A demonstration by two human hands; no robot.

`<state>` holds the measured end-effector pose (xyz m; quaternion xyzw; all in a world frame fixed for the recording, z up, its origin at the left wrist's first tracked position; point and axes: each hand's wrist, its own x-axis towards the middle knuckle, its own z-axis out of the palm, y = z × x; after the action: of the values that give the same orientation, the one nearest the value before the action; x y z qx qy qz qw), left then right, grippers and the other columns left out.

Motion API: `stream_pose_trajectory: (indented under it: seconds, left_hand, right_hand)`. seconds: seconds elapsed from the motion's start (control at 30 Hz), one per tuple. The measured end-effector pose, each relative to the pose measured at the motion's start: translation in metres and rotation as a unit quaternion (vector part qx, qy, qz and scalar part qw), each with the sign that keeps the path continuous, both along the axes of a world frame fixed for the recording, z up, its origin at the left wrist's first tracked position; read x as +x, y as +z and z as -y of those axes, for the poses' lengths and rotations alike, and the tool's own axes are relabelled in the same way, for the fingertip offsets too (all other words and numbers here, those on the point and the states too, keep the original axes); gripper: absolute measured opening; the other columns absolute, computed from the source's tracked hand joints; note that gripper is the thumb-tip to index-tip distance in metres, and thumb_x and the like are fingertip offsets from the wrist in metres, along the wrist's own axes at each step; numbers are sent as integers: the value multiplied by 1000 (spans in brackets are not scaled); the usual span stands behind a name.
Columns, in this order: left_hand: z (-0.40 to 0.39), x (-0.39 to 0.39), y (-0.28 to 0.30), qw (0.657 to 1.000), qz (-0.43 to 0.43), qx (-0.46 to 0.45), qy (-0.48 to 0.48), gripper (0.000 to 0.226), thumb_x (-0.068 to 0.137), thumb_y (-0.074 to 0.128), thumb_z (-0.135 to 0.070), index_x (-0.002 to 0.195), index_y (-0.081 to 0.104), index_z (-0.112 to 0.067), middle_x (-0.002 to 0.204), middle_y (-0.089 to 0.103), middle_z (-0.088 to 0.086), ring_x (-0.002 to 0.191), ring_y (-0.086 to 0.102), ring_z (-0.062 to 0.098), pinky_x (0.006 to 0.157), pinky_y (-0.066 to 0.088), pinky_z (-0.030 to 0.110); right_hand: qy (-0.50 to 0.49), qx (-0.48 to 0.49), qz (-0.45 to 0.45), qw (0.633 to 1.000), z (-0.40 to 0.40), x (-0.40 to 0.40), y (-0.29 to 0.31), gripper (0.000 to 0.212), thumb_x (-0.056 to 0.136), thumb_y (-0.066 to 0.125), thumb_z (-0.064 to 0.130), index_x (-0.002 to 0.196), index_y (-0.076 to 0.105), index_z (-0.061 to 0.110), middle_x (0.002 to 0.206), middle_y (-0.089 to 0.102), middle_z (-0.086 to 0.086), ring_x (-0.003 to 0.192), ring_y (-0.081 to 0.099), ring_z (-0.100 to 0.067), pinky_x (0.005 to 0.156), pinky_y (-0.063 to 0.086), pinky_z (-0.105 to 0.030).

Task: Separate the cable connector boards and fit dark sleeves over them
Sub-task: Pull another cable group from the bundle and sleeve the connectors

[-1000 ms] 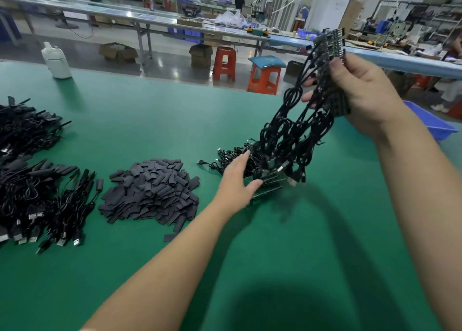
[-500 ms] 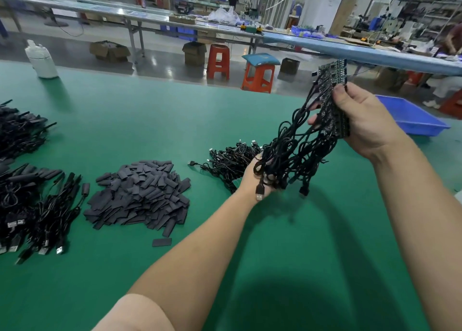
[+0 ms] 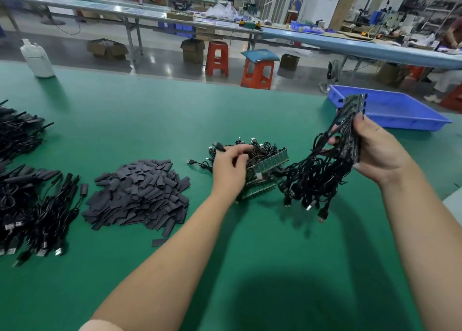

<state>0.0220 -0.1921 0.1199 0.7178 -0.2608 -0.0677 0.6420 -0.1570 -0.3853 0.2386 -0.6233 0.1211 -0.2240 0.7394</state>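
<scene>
- The shallow blue plastic tray (image 3: 410, 111) sits at the far right of the green table (image 3: 150, 121); from here nothing shows inside it.
- The right hand (image 3: 375, 151) grips an upright strip of joined connector boards (image 3: 351, 121), black cables (image 3: 315, 178) dangling in a tangle.
- The left hand (image 3: 230, 168) reaches with loosely spread fingers into a second cable bundle (image 3: 262, 161) lying mid-table; whether it grips anything I cannot tell.
- A heap of flat dark sleeves (image 3: 140, 193) lies to the left.
- Black cables at the left edge (image 3: 27, 200) are cut off and blurred.
</scene>
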Motion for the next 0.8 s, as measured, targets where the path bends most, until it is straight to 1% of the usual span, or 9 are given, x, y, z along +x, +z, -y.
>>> stream_pose_trajectory:
  seconds: [0.17, 0.23, 0.4, 0.53, 0.6, 0.63, 0.7, 0.77, 0.8]
  left_hand:
    - [-23, 18, -6, 958, 21, 220, -185, 26, 96, 59, -21, 118, 67, -32, 109, 62, -3, 93, 59, 10, 93, 47, 28]
    - [-33, 15, -1, 905, 90, 310, -276, 31, 97, 58, -26, 126, 64, -33, 129, 60, -1, 124, 48, 10, 107, 34, 28]
    - [-47, -11, 22, 844, 132, 352, -383, 33, 96, 59, -35, 127, 61, -43, 165, 1, 5, 151, -8, 20, 120, -1, 37]
    - [-54, -50, 14, 680, 356, 533, -357, 46, 94, 48, -14, 130, 60, -40, 161, -22, 7, 145, -26, 36, 119, -2, 60]
    - [-59, -60, 9, 628, 405, 563, -353, 47, 88, 46, -2, 125, 65, -25, 164, -11, 8, 148, -16, 36, 120, 7, 59]
    - [-63, -61, 9, 639, 405, 545, -360, 46, 88, 46, -2, 124, 66, -23, 164, 6, 8, 151, -2, 34, 120, 15, 55]
    - [-69, -58, 14, 771, 314, 442, -333, 46, 88, 46, -1, 121, 67, -24, 147, 47, 6, 138, 40, 25, 112, 37, 42]
    - [-72, -58, 20, 918, 54, 264, -291, 41, 91, 42, 2, 119, 67, -16, 115, 68, 3, 106, 65, 15, 98, 51, 36]
    - [-74, -60, 23, 940, -88, 164, -285, 35, 94, 43, 1, 116, 66, -13, 102, 70, 4, 93, 68, 14, 91, 55, 36]
  right_hand:
    - [23, -21, -44, 999, -1, -12, -11, 23, 95, 51, 32, 95, 68, 17, 90, 72, -9, 69, 71, -22, 70, 60, -46]
    - [46, -78, -74, 993, -6, -15, -3, 22, 93, 55, 31, 92, 71, 16, 90, 72, -14, 68, 72, -27, 70, 60, -51]
    - [164, -210, -210, 941, -26, -18, 19, 23, 89, 59, 32, 96, 73, 15, 97, 73, -22, 79, 73, -38, 65, 62, -41]
    - [261, -253, -313, 877, -43, -14, 14, 23, 94, 55, 33, 95, 69, 14, 100, 72, -21, 84, 73, -38, 73, 61, -44]
    - [280, -260, -351, 855, -49, -10, 7, 25, 93, 56, 36, 95, 65, 12, 100, 73, -20, 84, 73, -38, 72, 60, -43]
    - [286, -258, -364, 848, -52, -9, 3, 27, 93, 57, 36, 96, 64, 10, 99, 73, -21, 82, 73, -37, 69, 59, -40]
    - [293, -254, -385, 838, -57, -4, -6, 34, 95, 57, 36, 101, 58, 2, 98, 73, -21, 81, 73, -35, 66, 60, -37]
    - [301, -267, -404, 822, -64, 3, -16, 37, 100, 54, 33, 103, 51, -3, 96, 74, -19, 80, 73, -33, 71, 61, -41]
    - [304, -275, -411, 814, -68, 7, -21, 34, 102, 52, 31, 104, 51, -3, 95, 75, -17, 80, 73, -33, 74, 61, -43]
